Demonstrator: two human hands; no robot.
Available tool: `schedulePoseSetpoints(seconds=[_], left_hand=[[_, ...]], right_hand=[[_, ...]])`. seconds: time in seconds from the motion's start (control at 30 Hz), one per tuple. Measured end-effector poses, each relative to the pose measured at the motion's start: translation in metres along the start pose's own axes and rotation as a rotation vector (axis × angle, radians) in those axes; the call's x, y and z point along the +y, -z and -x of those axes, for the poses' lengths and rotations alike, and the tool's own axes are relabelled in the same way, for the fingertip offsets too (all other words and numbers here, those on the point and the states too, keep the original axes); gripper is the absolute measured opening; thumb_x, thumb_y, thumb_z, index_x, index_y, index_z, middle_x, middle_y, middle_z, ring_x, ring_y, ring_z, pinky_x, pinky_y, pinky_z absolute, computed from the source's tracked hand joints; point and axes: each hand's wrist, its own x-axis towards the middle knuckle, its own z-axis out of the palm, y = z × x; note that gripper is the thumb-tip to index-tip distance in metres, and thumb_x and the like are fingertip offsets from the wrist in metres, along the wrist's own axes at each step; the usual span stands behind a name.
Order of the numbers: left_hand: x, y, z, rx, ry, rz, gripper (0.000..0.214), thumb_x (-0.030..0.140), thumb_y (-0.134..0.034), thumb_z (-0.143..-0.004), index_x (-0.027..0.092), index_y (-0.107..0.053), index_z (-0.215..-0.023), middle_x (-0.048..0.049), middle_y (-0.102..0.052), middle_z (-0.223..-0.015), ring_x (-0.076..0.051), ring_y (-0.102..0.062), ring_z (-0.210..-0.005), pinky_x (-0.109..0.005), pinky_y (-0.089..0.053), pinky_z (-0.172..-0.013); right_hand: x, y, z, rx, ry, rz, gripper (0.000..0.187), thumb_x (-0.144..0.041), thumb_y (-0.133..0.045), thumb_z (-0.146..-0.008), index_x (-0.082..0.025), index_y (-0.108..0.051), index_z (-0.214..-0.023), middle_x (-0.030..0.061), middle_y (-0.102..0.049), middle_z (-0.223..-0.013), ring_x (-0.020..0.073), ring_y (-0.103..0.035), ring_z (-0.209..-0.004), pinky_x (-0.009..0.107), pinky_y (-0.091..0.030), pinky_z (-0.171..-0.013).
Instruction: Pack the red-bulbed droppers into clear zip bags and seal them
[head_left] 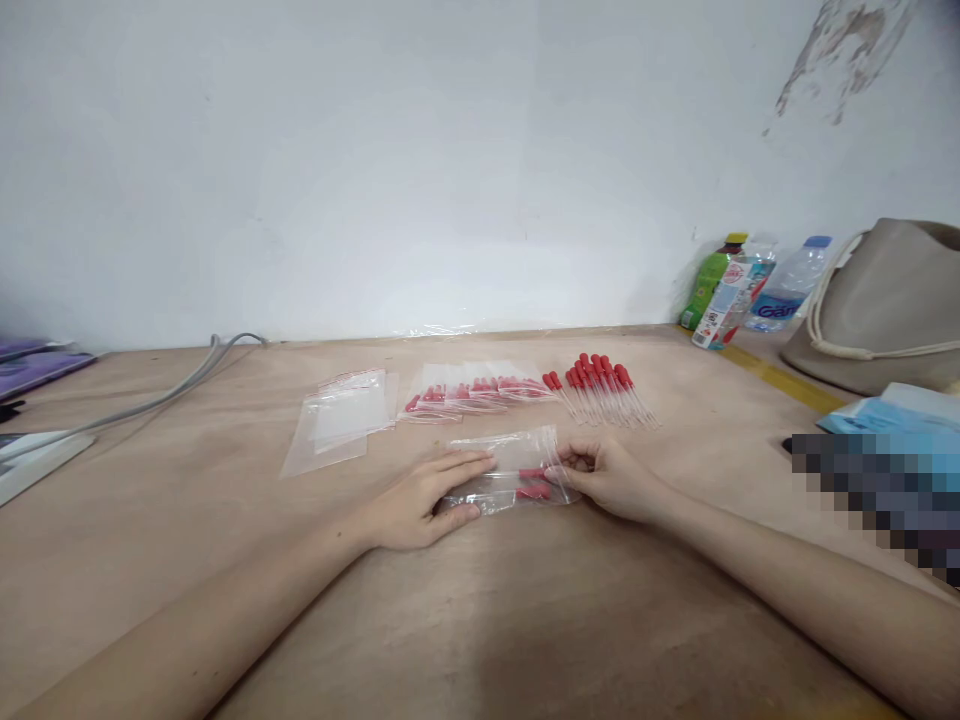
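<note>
A clear zip-lock bag (495, 496) lies flat on the table between my hands, with two glass droppers (534, 491) in it, their red bulbs toward the right end. My left hand (424, 502) rests on the bag's left end, fingers stretched out and thumb apart. At the right end my right hand (596, 475) pinches the bag's opening edge between thumb and fingers. Just behind, several filled bags (461, 398) overlap in a row, red bulbs showing through. Loose red-bulbed droppers (600, 385) are bunched to their right. Flat bags (349, 410) with no droppers visible inside lie to the left.
Bottles (787, 285) and a printed carton (724, 305) stand at the back right, beside a grey-beige bag (877, 300). A blue packet (900, 415) lies nearer. On the left are a grey cable (172, 385) and purple packages (45, 370). A white wall (375, 180) closes off the back.
</note>
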Motion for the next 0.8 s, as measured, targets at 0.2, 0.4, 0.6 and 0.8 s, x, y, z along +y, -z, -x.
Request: schedulePoseSetpoints(seconds=[0.2, 0.4, 0.6, 0.8], left_hand=[[-0.003, -0.002, 0.000, -0.016, -0.007, 0.009, 0.050, 0.032, -0.047, -0.089, 0.024, -0.033, -0.137, -0.0065, -0.039, -0.139, -0.022, -0.036, -0.127, -0.042, -0.030, -0.105], [-0.004, -0.003, 0.000, 0.001, 0.001, 0.035, 0.048, 0.032, -0.048, -0.088, 0.023, -0.038, -0.134, -0.0090, -0.038, -0.139, -0.024, -0.035, -0.127, -0.043, -0.030, -0.105], [-0.001, -0.002, 0.001, 0.081, 0.005, 0.045, 0.043, 0.030, -0.052, -0.085, 0.019, -0.049, -0.127, -0.0110, -0.048, -0.111, -0.021, -0.048, -0.104, -0.038, -0.041, -0.092], [0.001, -0.001, 0.001, 0.082, 0.005, 0.083, 0.041, 0.030, -0.052, -0.085, 0.020, -0.050, -0.124, -0.0070, -0.048, -0.096, -0.018, -0.048, -0.090, -0.033, -0.043, -0.082]], right_hand=[[-0.003, 0.012, -0.003, -0.107, -0.045, 0.018, 0.029, -0.043, -0.063, -0.066, -0.015, -0.063, -0.075, -0.0030, -0.054, -0.056, 0.0056, -0.038, -0.044, 0.020, -0.029, -0.044], [-0.004, 0.044, -0.037, 0.366, 0.075, 0.576, 0.011, -0.026, -0.059, -0.071, -0.015, -0.060, -0.074, 0.0029, -0.063, -0.072, 0.0123, -0.054, -0.063, 0.023, -0.039, -0.060], [-0.016, 0.044, -0.078, 0.455, -0.106, 0.942, 0.015, -0.019, -0.052, -0.075, -0.011, -0.059, -0.085, 0.0129, -0.064, -0.085, 0.0220, -0.059, -0.082, 0.028, -0.039, -0.068], [-0.016, 0.040, -0.097, 0.421, -0.292, 0.966, 0.019, -0.020, -0.057, -0.072, -0.010, -0.061, -0.088, 0.0178, -0.061, -0.086, 0.0260, -0.059, -0.083, 0.032, -0.040, -0.069]])
